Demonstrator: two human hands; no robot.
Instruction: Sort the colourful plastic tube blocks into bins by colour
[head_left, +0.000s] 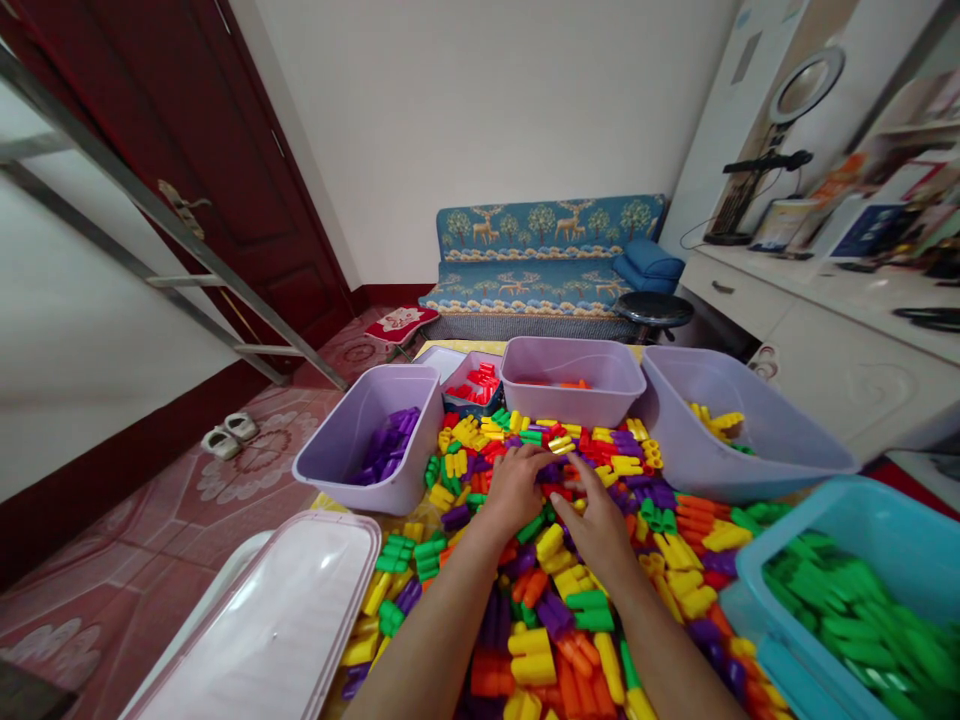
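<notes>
Loose plastic tube-shaped pieces in yellow, green, orange, red and purple cover the table. My left hand reaches over the middle of this pile, its fingers bent and close together; whatever lies under them is hidden. Just beyond its fingertips is a shiny yellow double-tube piece. To the right, my right hand is open above the pieces, thumb and index finger apart, with the index tip close to that yellow piece. Nearer to me, between my forearms, lie a yellow piece and a green piece.
Purple pieces lie in a left lilac bin. Behind are a small box of red pieces and a lilac bin with orange ones. A right lilac bin holds yellow; a blue bin holds green. A lid lies front left.
</notes>
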